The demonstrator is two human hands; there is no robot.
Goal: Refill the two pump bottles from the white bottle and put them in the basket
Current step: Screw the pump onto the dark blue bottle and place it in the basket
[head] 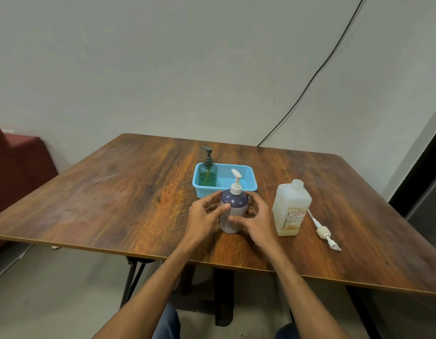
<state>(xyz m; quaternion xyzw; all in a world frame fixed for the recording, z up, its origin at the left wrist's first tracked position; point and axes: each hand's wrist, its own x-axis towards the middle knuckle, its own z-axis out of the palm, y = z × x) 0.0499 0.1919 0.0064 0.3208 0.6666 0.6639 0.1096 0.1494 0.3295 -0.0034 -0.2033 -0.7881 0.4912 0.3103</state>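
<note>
- Purple pump bottle (234, 211) upright on the table (114, 192), just in front of the blue basket (251, 177), cupped between left hand (203, 215) and right hand (257, 217). Fingers of both spread and curved round its sides, thumbs touching its front. Firmness of the hold impossible to judge.
- Could slip or tip on the lift: a loose, wide-spread hold on a smooth round body, probably heavy if full.
- Could catch the basket's near rim on the way over, dragging or tilting that light basket.
- Could knock the green pump bottle (207, 173), already standing in the basket's left end; tall and narrow, so easily toppled. Safer set down in the free right part.
- Could leak through a white pump head (235, 183) not fully screwed down.
- Could bump the white bottle (291, 209), uncapped and just right of the right hand, with wrist or forearm, and spill it.
- Hidden or unclear: right fingertips behind the purple bottle; fill level inside its opaque body; level in the white bottle hard to read; label print too small; tightness of either pump cap; part of the basket floor behind the two bottles.
</note>
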